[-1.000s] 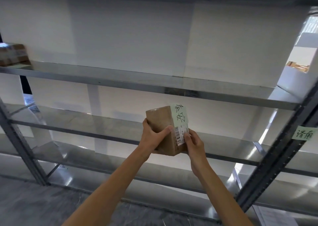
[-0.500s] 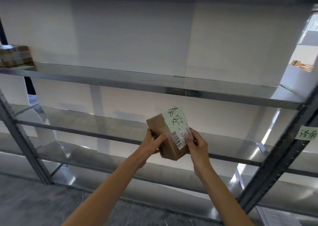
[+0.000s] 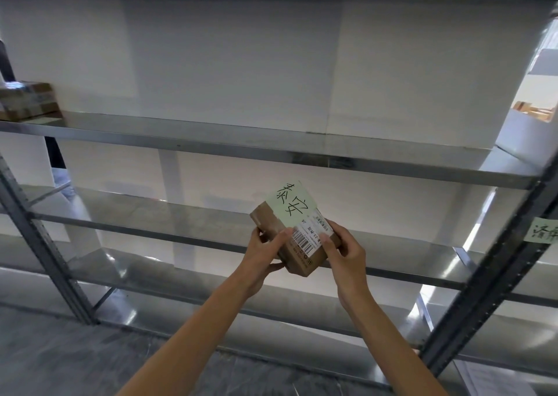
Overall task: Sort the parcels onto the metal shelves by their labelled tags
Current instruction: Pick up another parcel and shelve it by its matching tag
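A small brown cardboard parcel [image 3: 302, 252] is held in the air in front of the middle metal shelf [image 3: 181, 214]. It carries a pale green tag [image 3: 288, 204] with handwritten characters and a white barcode label. My left hand [image 3: 265, 255] grips its left side, thumb on the front face. My right hand [image 3: 344, 252] pinches its right side at the label. The parcel is tilted, its tagged face turned up toward me.
Another taped parcel [image 3: 28, 101] sits at the far left of the upper shelf [image 3: 271, 142]. A green tag [image 3: 543, 231] hangs on the right upright post. More shelves lie below, above a grey floor [image 3: 60, 359]. White wall panels stand behind.
The parcel has tipped back so its tagged face now points toward me, and it has sunk slightly. Both hands kept their grip and turned with it.
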A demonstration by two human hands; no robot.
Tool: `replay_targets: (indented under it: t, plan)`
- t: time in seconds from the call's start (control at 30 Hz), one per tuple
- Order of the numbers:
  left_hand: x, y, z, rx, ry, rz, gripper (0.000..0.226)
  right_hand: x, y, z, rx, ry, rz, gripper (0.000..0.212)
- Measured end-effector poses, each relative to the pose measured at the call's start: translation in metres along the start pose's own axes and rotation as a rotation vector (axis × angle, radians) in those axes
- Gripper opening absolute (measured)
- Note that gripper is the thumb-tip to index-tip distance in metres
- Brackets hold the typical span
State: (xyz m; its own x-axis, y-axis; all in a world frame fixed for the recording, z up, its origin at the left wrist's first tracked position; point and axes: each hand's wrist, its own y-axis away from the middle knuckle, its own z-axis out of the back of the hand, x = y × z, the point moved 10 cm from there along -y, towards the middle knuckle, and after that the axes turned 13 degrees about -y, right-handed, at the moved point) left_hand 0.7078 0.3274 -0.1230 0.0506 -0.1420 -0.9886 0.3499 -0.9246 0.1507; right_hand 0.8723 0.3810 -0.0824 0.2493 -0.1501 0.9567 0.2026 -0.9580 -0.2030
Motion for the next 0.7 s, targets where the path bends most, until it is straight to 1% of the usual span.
replay_targets:
  t: [0.07,0.17,0.2,0.27,0.33,0.4,0.5,0.57,0.7]
  plan:
    - [0.000,-0.001,0.001,-0.001,0.031,-0.003,0.097,-0.001,0.000,0.000,-0.016,-0.035,-0.004,0.031]
    - [0.001,-0.002,0.001,-0.008,0.083,-0.001,0.099,-0.006,0.003,-0.001,-0.059,-0.114,-0.037,0.041]
    - [0.001,-0.002,0.000,-0.010,0.099,0.001,0.100,-0.011,0.004,0.000,-0.079,-0.135,-0.073,0.045]
    - [0.002,-0.003,-0.002,-0.002,0.130,-0.003,0.098,-0.028,0.008,-0.003,-0.086,-0.212,-0.200,0.049]
    - [0.002,-0.002,-0.006,0.011,0.141,-0.007,0.098,-0.044,0.014,-0.011,-0.040,-0.315,-0.335,0.052]
    - [0.001,0.000,-0.009,0.012,0.136,-0.009,0.104,-0.049,0.018,-0.017,0.021,-0.389,-0.396,0.054]
    - [0.000,0.002,-0.012,0.013,0.138,-0.015,0.107,-0.045,0.018,-0.017,0.048,-0.423,-0.387,0.063]
    - [-0.001,0.003,-0.012,0.009,0.122,-0.022,0.103,-0.041,0.016,-0.012,0.031,-0.413,-0.365,0.069]
    - [-0.011,0.005,-0.009,-0.027,0.030,-0.071,0.100,-0.036,0.012,-0.004,-0.011,-0.402,-0.345,0.074]
